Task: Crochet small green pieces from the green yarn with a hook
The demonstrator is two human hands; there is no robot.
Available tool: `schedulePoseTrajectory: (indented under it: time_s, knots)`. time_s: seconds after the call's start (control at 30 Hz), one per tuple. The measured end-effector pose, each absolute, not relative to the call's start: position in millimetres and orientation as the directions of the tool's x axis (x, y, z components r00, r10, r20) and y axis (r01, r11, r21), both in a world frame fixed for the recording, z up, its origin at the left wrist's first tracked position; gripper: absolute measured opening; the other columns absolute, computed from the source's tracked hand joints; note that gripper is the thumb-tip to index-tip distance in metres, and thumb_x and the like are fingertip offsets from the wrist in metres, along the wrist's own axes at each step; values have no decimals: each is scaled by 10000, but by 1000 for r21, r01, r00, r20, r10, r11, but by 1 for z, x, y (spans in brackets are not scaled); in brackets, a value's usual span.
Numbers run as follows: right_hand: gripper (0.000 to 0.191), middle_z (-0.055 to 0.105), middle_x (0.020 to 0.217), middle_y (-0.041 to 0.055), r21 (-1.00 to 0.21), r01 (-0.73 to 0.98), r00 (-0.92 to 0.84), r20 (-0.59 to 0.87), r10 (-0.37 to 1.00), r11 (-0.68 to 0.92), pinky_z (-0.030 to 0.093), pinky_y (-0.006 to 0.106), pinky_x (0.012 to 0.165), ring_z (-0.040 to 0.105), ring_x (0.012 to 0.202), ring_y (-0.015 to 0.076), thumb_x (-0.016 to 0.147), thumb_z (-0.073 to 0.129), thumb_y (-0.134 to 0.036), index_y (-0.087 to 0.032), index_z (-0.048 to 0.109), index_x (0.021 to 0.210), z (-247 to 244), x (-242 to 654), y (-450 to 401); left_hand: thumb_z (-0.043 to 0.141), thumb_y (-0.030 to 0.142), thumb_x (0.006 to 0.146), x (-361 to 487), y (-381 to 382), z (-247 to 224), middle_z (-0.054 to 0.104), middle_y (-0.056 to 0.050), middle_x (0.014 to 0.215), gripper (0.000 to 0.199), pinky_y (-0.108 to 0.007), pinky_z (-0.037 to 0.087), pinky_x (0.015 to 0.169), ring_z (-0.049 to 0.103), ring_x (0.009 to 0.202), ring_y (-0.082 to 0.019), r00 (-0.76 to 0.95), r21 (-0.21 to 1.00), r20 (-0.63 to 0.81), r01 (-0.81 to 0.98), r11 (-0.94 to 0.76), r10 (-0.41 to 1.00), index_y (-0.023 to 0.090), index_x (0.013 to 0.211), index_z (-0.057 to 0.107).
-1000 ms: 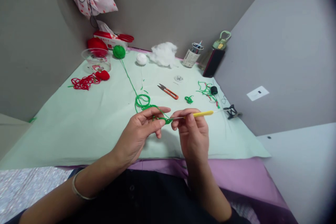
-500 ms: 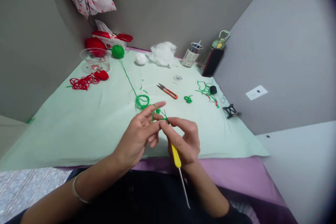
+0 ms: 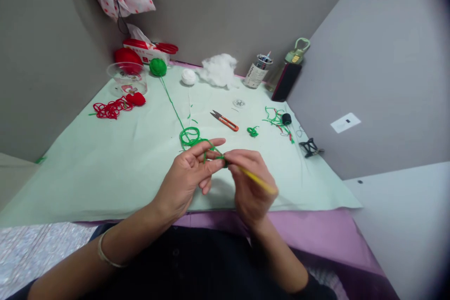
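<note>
My left hand pinches a small piece of green crochet work between thumb and fingers, with green yarn running over its raised index finger. In my right hand is a crochet hook with a yellow handle, blurred by motion; its tip meets the green work at my left fingertips and is hidden there. Loose loops of green yarn lie just beyond my left hand. From them a strand leads back to a green yarn ball.
Orange thread snips lie beyond my hands, near a small green knotted piece. Red yarn and a clear tub are at left. White stuffing, a pen can and a phone stand along the back.
The crochet hook has swung from pointing down toward me to slanting right across my right hand. My right hand has turned with it; my left hand has barely moved.
</note>
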State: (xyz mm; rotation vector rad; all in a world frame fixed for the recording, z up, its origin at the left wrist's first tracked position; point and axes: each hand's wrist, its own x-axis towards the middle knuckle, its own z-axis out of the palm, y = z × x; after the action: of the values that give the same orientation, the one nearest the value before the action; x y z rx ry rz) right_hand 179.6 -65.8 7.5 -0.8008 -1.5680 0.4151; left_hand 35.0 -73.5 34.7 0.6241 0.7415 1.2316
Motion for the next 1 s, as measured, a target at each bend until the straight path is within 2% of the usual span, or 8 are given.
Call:
schedulePoseTrajectory:
  time_s: [0.1, 0.2, 0.33, 0.5, 0.7, 0.83, 0.93, 1.0]
  knots:
    - [326, 776, 1105, 57, -561, 372, -24, 791, 612, 740, 618, 389, 785, 735, 965, 222, 952, 716, -131, -360, 810, 1164, 6, 182, -67, 897, 214, 800, 31, -70, 33, 551, 56, 709, 340, -102, 340, 391, 326, 445, 16, 250, 700, -206, -638, 321, 946, 177, 1131, 826]
    - [236, 767, 976, 36, -727, 185, 63, 680, 730, 661, 591, 355, 733, 706, 828, 179, 1000, 662, -174, -324, 818, 1096, 12, 187, -63, 868, 175, 818, 26, -66, 33, 453, 74, 673, 254, -85, 296, 388, 261, 463, 18, 296, 648, -215, -669, 363, 931, 140, 1068, 845]
    - [146, 738, 902, 11, -872, -190, 53, 450, 892, 451, 534, 296, 641, 637, 686, 127, 1012, 669, -282, -286, 812, 978, 18, 190, -57, 861, 160, 818, 25, -68, 34, 583, 35, 796, 238, -101, 351, 412, 340, 471, 24, 235, 717, -159, -640, 276, 959, 181, 1055, 848]
    - [121, 757, 900, 21, -909, -196, 8, 374, 927, 368, 547, 294, 678, 656, 717, 133, 986, 708, -324, -257, 808, 991, 15, 187, -56, 843, 234, 855, 31, -72, 34, 670, 8, 838, 212, -158, 462, 470, 432, 502, -19, 183, 814, -87, -553, 176, 979, 202, 1064, 846]
    - [165, 771, 864, 20, -898, -304, 7, 331, 944, 317, 561, 280, 625, 659, 647, 124, 999, 675, -361, -233, 753, 930, 20, 187, -55, 847, 218, 829, 29, -72, 37, 665, 3, 862, 211, -161, 455, 451, 422, 508, -22, 159, 828, -94, -536, 166, 983, 195, 1039, 852]
    - [182, 774, 915, 19, -903, -223, -4, 377, 926, 367, 581, 300, 665, 684, 682, 132, 1053, 593, -336, -244, 727, 970, 22, 189, -61, 849, 215, 818, 27, -72, 35, 661, -11, 931, 209, -161, 459, 433, 418, 499, -12, 145, 843, -101, -513, 162, 984, 195, 1026, 850]
    - [181, 768, 948, 25, -868, -6, 6, 497, 868, 497, 596, 331, 695, 699, 724, 151, 1065, 562, -273, -262, 740, 1034, 21, 190, -67, 853, 224, 820, 27, -74, 33, 641, -8, 943, 255, -171, 472, 429, 463, 499, -19, 92, 888, -73, -448, 106, 993, 215, 1075, 843]
    - [214, 773, 974, 38, -769, 157, -27, 623, 782, 619, 608, 358, 730, 720, 795, 177, 1056, 551, -205, -279, 744, 1111, 17, 189, -70, 851, 210, 826, 28, -76, 34, 631, 5, 922, 282, -176, 491, 446, 511, 499, -27, 35, 922, -41, -383, 51, 999, 233, 1106, 835]
